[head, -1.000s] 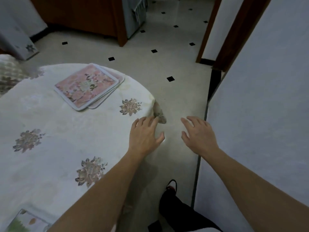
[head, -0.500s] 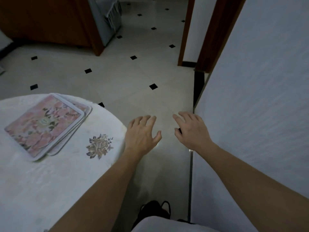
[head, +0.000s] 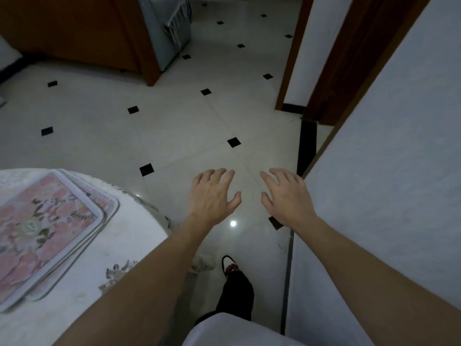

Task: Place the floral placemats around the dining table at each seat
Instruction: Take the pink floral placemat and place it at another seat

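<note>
Centrally, the left hand [head: 214,196] and right hand [head: 287,196] hang side by side, palms down, above the pale tiled floor [head: 174,126]; they lie near each other but apart. Fingers of each are spread and loosely bent, and neither hand holds or touches anything. A bright glint [head: 233,223] shows on the tile between the two wrists. At 9 o'clock of the view lies the table [head: 124,240], round-edged and covered in a white cloth with a floral motif [head: 117,272] beside the left forearm. The placemats [head: 42,233] rest on it as a stack near its rim — the top one pink, flowered, pale-bordered, with the edges of at least one more showing beneath on its 3 o'clock side. The stack is well apart from both hands. The left forearm crosses over the table's rim at 7 o'clock. At 6 o'clock a dark trouser leg [head: 237,293] ends in a shoe [head: 230,265] on the tile. A pale wall [head: 386,183] fills 3 o'clock, just beside the right forearm. A brown cabinet [head: 74,28] stands at 11 o'clock and a wooden door frame [head: 293,58] at 1 o'clock — both beyond the hands.
</note>
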A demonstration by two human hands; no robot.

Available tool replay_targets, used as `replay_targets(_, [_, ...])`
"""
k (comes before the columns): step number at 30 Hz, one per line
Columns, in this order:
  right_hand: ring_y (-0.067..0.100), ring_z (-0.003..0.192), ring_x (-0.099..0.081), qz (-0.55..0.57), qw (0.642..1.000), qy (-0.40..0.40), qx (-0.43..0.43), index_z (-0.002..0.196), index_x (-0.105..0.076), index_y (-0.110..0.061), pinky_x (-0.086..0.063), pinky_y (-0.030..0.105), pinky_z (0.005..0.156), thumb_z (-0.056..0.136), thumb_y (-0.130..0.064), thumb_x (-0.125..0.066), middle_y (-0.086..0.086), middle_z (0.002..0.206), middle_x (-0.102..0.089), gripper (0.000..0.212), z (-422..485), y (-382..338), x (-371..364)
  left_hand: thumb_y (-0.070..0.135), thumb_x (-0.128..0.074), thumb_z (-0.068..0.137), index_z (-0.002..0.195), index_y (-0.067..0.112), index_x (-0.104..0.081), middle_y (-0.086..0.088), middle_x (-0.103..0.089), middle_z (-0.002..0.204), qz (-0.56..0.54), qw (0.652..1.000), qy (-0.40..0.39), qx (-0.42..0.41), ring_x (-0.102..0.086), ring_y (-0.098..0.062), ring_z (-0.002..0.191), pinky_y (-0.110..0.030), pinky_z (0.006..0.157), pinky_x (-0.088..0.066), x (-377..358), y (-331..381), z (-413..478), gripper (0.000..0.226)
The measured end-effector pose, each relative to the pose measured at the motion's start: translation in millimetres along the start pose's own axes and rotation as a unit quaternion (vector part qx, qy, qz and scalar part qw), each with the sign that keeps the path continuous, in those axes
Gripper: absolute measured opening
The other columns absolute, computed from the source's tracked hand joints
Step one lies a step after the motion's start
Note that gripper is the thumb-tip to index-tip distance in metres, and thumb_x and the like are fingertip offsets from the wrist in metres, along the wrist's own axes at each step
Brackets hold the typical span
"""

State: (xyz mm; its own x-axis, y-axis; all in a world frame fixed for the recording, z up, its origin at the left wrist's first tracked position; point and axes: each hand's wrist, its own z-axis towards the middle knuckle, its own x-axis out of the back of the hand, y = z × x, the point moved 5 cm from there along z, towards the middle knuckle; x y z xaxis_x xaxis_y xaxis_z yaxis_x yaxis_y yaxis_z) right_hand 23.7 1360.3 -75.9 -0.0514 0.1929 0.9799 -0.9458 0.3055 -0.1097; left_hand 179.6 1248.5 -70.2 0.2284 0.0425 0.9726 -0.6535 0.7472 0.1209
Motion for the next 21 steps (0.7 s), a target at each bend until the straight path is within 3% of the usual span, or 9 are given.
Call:
replay_targets(8, [0.030, 0.121, -0.055, -0.007, 0.997, -0.018, 0.068, 0.137, -0.055, -0.014, -0.043, 0.049, 0.103, 0.090, -0.036, -0.052, 0.012, 0.132, -0.059, 0.053, 161, -7, -17, 0.056, -0.044, 0.085, 0.131, 0.018, -0.058, -0.005, -0.066, 0.126, -0.006, 0.998, 0.024, 0.057, -0.061, -0.028, 0.112, -0.044, 0.096, -0.047, -11, -66, 125, 0.062])
replay_targets(14, [0.029, 0.124, -0.054, 0.017, 0.994, -0.008, 0.110, 0.139, -0.053, -0.015, -0.042, 0.049, 0.104, 0.089, -0.039, -0.044, 0.012, 0.134, -0.058, 0.056, 248, -35, -20, 0.056, -0.044, 0.085, 0.130, 0.017, -0.059, -0.004, -0.066, 0.126, 0.015, 0.992, 0.044, 0.118, -0.061, -0.027, 0.112, -0.043, 0.097, -0.047, 3, -124, 165, 0.061])
replay_targets(21, [0.031, 0.122, -0.055, 0.036, 0.983, -0.008, 0.179, 0.137, -0.055, -0.015, -0.043, 0.047, 0.102, 0.087, -0.038, -0.048, 0.012, 0.132, -0.060, 0.056, 339, -78, -37, 0.058, -0.044, 0.088, 0.135, 0.021, -0.054, -0.001, -0.062, 0.133, 0.044, 0.976, 0.041, 0.207, -0.057, -0.025, 0.119, -0.042, 0.101, -0.044, 9, -195, 193, 0.061])
